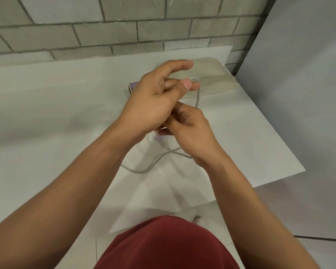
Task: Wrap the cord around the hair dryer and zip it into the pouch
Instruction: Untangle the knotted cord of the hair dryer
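We look down on two bare hands held close together above a white bench (47, 105). The left hand (155, 98) is uppermost, its grip pinching the grey cord (197, 98) between thumb and finger, with the forefinger stretched out. Just beneath it, the right hand (190, 131) has its grip curled round the lilac hair dryer (133, 86), which is mostly hidden. Slack cord loops across the bench below the hands. The beige pouch (213, 74) lies flat just beyond them, near a grey brick wall (85, 26).
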`<action>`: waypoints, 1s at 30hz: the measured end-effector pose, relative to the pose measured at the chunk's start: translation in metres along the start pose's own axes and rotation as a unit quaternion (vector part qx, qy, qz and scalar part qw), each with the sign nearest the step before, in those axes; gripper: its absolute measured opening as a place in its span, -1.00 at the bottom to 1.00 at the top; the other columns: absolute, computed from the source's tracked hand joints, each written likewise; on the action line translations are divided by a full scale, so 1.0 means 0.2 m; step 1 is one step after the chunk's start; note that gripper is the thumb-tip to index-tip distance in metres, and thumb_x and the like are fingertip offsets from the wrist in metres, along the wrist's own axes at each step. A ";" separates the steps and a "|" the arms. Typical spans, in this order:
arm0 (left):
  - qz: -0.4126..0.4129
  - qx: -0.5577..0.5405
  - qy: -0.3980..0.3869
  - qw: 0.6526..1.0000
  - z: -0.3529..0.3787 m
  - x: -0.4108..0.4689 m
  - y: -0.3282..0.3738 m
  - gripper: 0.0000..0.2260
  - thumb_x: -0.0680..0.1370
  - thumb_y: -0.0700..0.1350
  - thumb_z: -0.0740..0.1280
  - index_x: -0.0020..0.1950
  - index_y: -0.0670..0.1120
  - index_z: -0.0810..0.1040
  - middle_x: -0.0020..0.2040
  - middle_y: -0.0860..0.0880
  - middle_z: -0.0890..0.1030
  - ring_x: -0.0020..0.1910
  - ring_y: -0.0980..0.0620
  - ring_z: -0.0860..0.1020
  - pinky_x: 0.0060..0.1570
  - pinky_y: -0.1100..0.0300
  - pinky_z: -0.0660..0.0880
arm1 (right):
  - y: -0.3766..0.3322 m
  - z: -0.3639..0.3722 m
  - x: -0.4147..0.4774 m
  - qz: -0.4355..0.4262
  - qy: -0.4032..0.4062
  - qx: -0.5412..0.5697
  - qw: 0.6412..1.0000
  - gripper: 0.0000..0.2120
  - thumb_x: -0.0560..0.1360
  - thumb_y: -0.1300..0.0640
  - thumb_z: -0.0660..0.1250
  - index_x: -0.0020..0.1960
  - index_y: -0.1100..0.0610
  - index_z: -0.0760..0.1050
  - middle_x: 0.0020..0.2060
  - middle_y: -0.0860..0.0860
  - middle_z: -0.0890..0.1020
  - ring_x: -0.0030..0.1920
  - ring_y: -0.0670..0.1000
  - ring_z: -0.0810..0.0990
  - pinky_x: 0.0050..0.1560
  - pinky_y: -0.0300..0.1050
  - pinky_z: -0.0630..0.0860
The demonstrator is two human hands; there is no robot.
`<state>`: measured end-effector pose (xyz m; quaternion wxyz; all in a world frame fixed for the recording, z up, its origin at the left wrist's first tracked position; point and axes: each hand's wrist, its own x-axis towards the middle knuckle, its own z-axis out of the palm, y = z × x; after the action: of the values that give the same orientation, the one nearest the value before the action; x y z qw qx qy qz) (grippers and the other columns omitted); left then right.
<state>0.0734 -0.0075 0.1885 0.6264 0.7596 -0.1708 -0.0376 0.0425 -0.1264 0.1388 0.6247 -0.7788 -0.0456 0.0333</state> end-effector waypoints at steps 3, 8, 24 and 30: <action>0.023 -0.006 0.007 1.000 0.00 0.03 -0.01 -0.72 0.70 -0.06 0.27 0.42 0.04 0.49 -0.01 -0.09 0.74 0.00 0.23 0.66 -0.18 0.38 0.49 | -0.01 -0.03 0.00 -0.021 0.033 0.024 0.999 -0.84 0.71 0.22 0.23 0.12 0.18 0.60 -0.15 -0.02 0.71 -0.15 -0.03 0.69 0.04 0.12 0.70; 0.041 0.156 -0.050 0.986 -0.12 0.03 -0.24 -0.20 0.44 0.37 0.43 0.58 0.09 0.27 0.39 0.09 0.50 0.37 0.21 0.47 0.32 0.39 0.35 | -0.14 -0.24 0.00 -0.102 0.054 0.058 0.992 -0.78 0.74 0.15 0.18 0.19 0.16 0.59 -0.33 0.00 0.52 -0.29 -0.01 0.49 -0.24 -0.14 0.49; -0.366 0.312 -0.068 0.874 0.09 -0.42 -0.82 -0.43 0.35 0.47 0.43 0.09 0.08 0.46 -0.03 0.09 0.61 -0.03 0.06 0.60 -0.10 0.11 0.47 | -0.08 -1.03 0.01 -0.074 0.104 0.060 0.990 -0.68 0.73 -0.02 0.12 0.20 -0.08 0.65 -0.38 -0.10 0.24 -0.36 0.01 0.13 -0.33 -0.09 0.13; -0.358 0.237 0.041 0.902 0.12 -0.44 -0.87 -0.88 0.57 -0.07 0.42 -0.02 0.03 0.49 -0.15 -0.01 0.66 -0.14 -0.13 0.67 -0.05 -0.10 0.64 | 0.11 -1.15 0.06 0.006 0.058 0.151 0.987 -0.64 0.76 0.05 0.07 0.27 -0.02 0.64 -0.43 -0.13 0.19 -0.37 -0.03 0.11 -0.35 -0.15 0.12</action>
<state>0.0213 0.0236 0.0007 0.3787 0.8965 0.1344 -0.1866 0.0798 -0.3539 0.1671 0.7366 -0.6763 0.0008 -0.0018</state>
